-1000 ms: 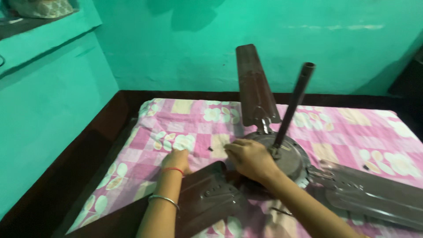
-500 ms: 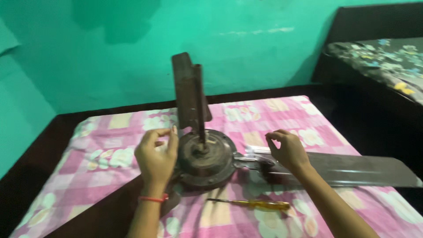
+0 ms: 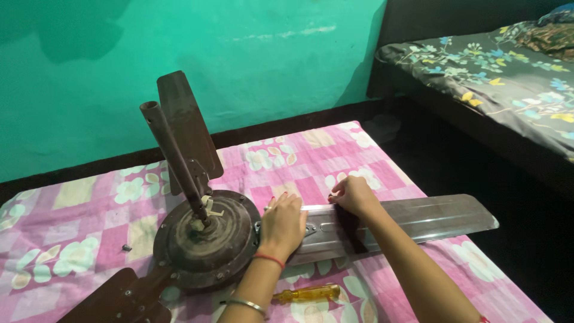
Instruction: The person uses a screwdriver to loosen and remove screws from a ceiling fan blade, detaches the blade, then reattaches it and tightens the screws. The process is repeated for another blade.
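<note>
Brown ceiling fan [image 3: 206, 239] is laid on a pink floral sheet [image 3: 78, 239]. Its silver blade [image 3: 412, 218], right of the motor, is pressed by the flat left hand [image 3: 282, 224] and pinched at its far edge by the right hand [image 3: 354, 196]. A yellow screwdriver [image 3: 308, 293] is seen below the blade.

Fan [image 3: 206, 239], screwdriver [image 3: 308, 293] on checked sheet [image 3: 89, 227]

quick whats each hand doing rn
Left hand: open, flat on the fan blade by the motor hub.
Right hand: fingers curled on the blade's edge; grip unclear.
</note>
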